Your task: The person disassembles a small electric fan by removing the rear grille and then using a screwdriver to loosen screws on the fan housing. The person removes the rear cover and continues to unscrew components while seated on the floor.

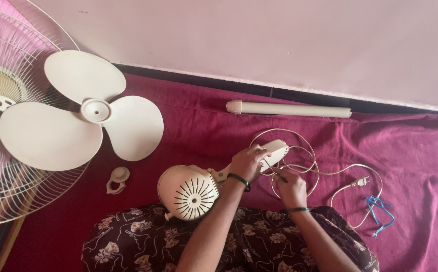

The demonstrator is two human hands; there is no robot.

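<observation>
The left hand [247, 162] is closed over the neck of a cream fan body [274, 151], gripping it where the control end meets the round motor housing [188, 192] — that housing rests just left of and below the grip, against the floral-print lap [259, 242]. The right hand [290, 187] sits just right of the left, fingers pinched shut around a thin screwdriver [274, 170] whose tip points up-left to the fan body right beside the left hand's fingers. A cream power cord [324, 174] loops out from under both hands and trails right to its plug [362, 181], with a blue wire [380, 209] beyond. Well above the grip lies a cream tube [289, 109]; far left are the three-blade propeller [80, 118], a wire guard [2, 166] and a small cap [118, 180] on the maroon cloth [420, 161].
</observation>
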